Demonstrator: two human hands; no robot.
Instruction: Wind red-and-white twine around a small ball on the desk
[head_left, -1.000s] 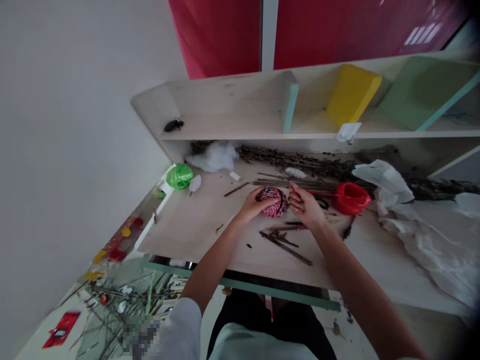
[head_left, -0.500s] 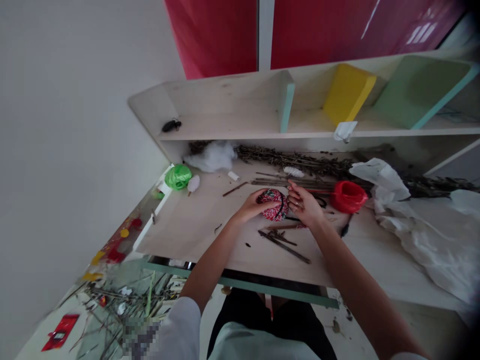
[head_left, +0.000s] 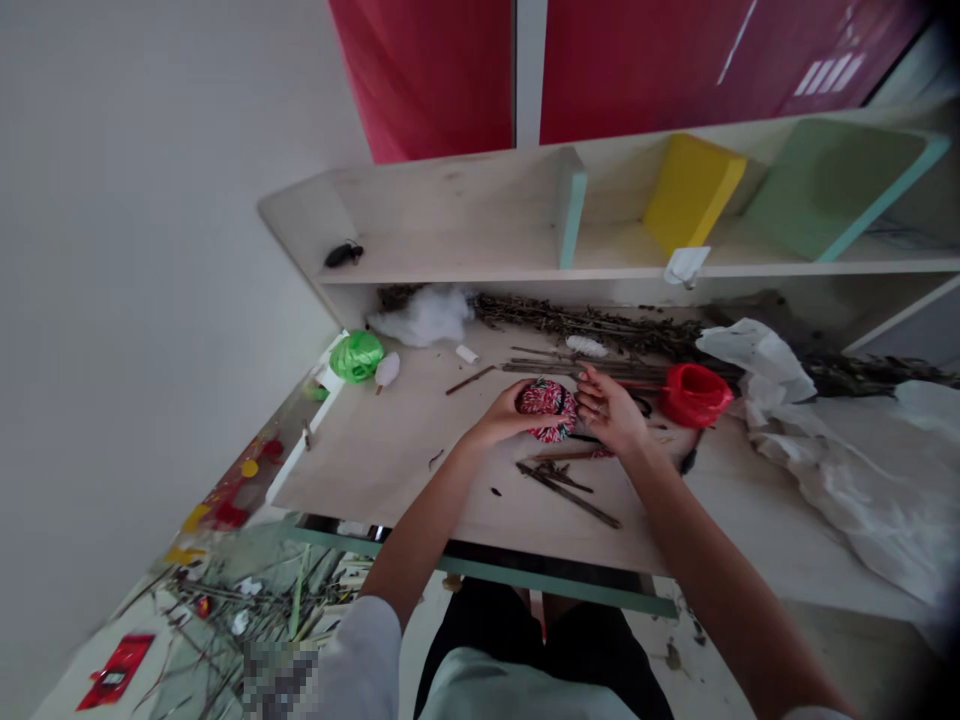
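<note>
My left hand (head_left: 499,416) is wrapped round a ball of red, white and dark yarn (head_left: 541,398), its thumb lying across the near side. A dark band or strand shows on the ball's right half. Close beside the ball's right edge is my right hand (head_left: 611,412), fingers curled and pinched together. Whatever lies between those fingertips is too small to make out. Below the hands, dark twigs (head_left: 570,492) and a brown stick with a reddish wrapped end (head_left: 566,456) lie on the desk (head_left: 375,440).
Red plastic twine (head_left: 694,395) lies right of my hands, beside crumpled white plastic (head_left: 847,480). Green twine (head_left: 356,357), white fluff (head_left: 427,315) and dried stalks (head_left: 585,320) line the back. A shelf (head_left: 450,255) runs above the desk; sticks litter the floor (head_left: 247,590).
My left thumb has slid a little right and down across the yarn ball, and the ball looks slightly turned. My right hand stays almost in place.
</note>
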